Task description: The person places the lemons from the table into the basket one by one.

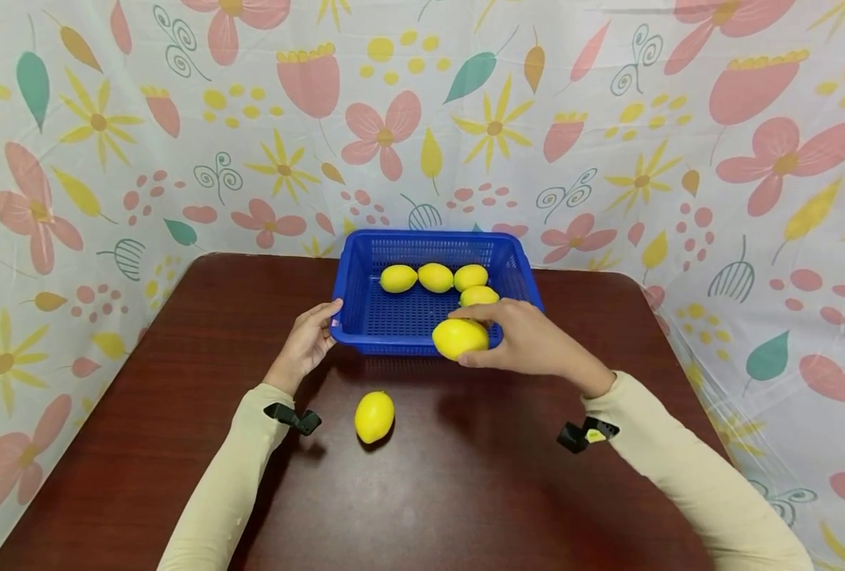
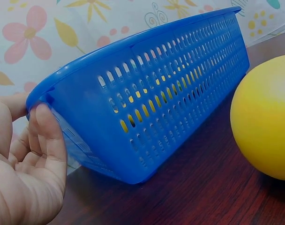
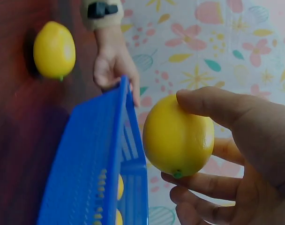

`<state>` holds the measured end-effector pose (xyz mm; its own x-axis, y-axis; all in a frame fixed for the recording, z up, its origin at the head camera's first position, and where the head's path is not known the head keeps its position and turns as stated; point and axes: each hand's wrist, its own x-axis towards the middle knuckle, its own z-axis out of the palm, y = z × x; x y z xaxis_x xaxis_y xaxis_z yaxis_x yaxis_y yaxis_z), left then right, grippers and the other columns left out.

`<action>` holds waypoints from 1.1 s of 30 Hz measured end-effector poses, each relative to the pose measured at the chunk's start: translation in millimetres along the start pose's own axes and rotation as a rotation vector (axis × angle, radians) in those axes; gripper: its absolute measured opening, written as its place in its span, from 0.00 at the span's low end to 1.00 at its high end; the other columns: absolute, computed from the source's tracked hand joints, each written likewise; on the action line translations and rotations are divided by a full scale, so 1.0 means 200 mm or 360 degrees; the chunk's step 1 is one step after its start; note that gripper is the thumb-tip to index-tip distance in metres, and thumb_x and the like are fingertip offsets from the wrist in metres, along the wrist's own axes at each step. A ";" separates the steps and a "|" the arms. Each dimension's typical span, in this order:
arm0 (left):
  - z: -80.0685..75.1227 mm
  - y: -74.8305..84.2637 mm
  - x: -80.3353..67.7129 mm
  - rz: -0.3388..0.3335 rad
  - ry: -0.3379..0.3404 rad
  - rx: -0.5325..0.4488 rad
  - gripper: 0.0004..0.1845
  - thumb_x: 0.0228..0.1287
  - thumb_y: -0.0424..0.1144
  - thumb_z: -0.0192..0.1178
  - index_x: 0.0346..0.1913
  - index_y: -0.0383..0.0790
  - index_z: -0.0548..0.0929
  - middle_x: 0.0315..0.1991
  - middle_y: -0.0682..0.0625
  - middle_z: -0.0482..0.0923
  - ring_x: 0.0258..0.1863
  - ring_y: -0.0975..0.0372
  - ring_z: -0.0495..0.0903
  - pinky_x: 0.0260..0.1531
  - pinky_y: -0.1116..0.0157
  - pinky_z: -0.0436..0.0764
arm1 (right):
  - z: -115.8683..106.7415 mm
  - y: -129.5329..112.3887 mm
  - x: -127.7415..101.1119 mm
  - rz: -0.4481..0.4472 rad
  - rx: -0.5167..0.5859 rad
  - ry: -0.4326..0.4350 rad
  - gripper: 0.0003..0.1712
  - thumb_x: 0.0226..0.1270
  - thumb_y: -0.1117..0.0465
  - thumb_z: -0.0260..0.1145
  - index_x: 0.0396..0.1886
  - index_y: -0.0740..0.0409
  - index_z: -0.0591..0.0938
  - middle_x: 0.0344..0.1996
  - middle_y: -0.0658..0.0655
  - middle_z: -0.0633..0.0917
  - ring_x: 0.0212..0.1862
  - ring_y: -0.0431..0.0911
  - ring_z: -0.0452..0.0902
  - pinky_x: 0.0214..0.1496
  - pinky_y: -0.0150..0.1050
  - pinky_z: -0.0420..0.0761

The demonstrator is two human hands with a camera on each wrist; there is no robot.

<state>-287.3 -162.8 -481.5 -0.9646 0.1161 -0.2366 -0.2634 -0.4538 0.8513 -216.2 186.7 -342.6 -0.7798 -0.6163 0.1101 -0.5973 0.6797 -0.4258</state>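
While our left hand (image 1: 306, 342) grips the blue basket's (image 1: 365, 337) near-left corner, our right hand (image 1: 529, 342) clasps a lemon (image 1: 460, 338) crosswise above its near rim.

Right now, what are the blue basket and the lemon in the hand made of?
The blue basket looks like moulded plastic: even colour, slight sheen, neat rows of slots. The lemon held by the right hand is smooth and evenly yellow with a soft shine and no pores showing, so it may be plastic or foam rather than real fruit; the pictures cannot settle it.
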 end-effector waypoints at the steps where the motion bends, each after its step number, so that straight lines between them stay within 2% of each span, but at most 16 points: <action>1: 0.00 0.00 0.00 0.0000 -0.0007 0.0000 0.11 0.76 0.41 0.60 0.31 0.45 0.82 0.22 0.57 0.76 0.22 0.69 0.73 0.24 0.74 0.76 | -0.02 0.01 0.02 -0.0014 -0.0006 -0.0015 0.35 0.58 0.43 0.79 0.64 0.48 0.82 0.51 0.47 0.87 0.43 0.44 0.78 0.42 0.43 0.79; 8: 0.00 0.00 0.00 0.0001 -0.0023 -0.0010 0.11 0.77 0.40 0.60 0.32 0.45 0.82 0.22 0.56 0.76 0.22 0.69 0.73 0.24 0.75 0.76 | -0.10 0.10 0.14 -0.0053 0.0021 -0.0141 0.36 0.58 0.46 0.80 0.65 0.50 0.82 0.53 0.49 0.87 0.43 0.47 0.77 0.42 0.42 0.76; 14: 0.00 0.00 0.00 0.0003 -0.0023 -0.0025 0.10 0.76 0.40 0.60 0.32 0.45 0.82 0.22 0.56 0.76 0.22 0.69 0.73 0.25 0.75 0.76 | -0.14 0.19 0.25 -0.0149 0.0053 -0.0315 0.35 0.60 0.44 0.78 0.66 0.47 0.81 0.46 0.45 0.85 0.43 0.46 0.76 0.42 0.43 0.76; 17: 0.00 0.00 0.01 0.0003 -0.0006 -0.0024 0.11 0.76 0.39 0.60 0.32 0.45 0.82 0.22 0.57 0.75 0.22 0.69 0.73 0.24 0.75 0.75 | -0.15 0.24 0.31 -0.0186 0.0061 -0.0386 0.35 0.60 0.43 0.78 0.66 0.46 0.80 0.46 0.45 0.85 0.47 0.46 0.77 0.43 0.42 0.80; 22: 0.00 0.00 0.01 -0.0012 0.0009 -0.0028 0.11 0.77 0.39 0.59 0.31 0.45 0.82 0.22 0.56 0.75 0.21 0.69 0.72 0.23 0.75 0.74 | -0.15 0.30 0.42 -0.0227 0.0041 -0.0434 0.36 0.61 0.44 0.78 0.66 0.49 0.80 0.48 0.48 0.85 0.52 0.48 0.79 0.50 0.45 0.80; 27: 0.01 0.00 0.01 -0.0008 0.0017 -0.0016 0.11 0.77 0.39 0.59 0.32 0.45 0.82 0.22 0.56 0.75 0.22 0.69 0.72 0.24 0.74 0.75 | -0.15 0.36 0.51 -0.0172 0.0051 -0.0463 0.37 0.60 0.46 0.79 0.66 0.51 0.79 0.54 0.54 0.85 0.55 0.50 0.79 0.59 0.53 0.79; 33: 0.01 0.00 0.01 -0.0006 -0.0001 -0.0020 0.11 0.77 0.39 0.59 0.32 0.45 0.82 0.22 0.56 0.76 0.22 0.69 0.73 0.24 0.74 0.76 | -0.13 0.41 0.61 -0.0030 0.0069 -0.0570 0.37 0.60 0.48 0.79 0.69 0.47 0.77 0.59 0.57 0.83 0.61 0.53 0.78 0.64 0.59 0.75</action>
<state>-288.5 -161.5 -481.5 -0.9636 0.1185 -0.2395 -0.2670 -0.4647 0.8443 -364.4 177.8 -340.3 -0.6489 -0.7340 -0.2004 -0.5965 0.6542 -0.4650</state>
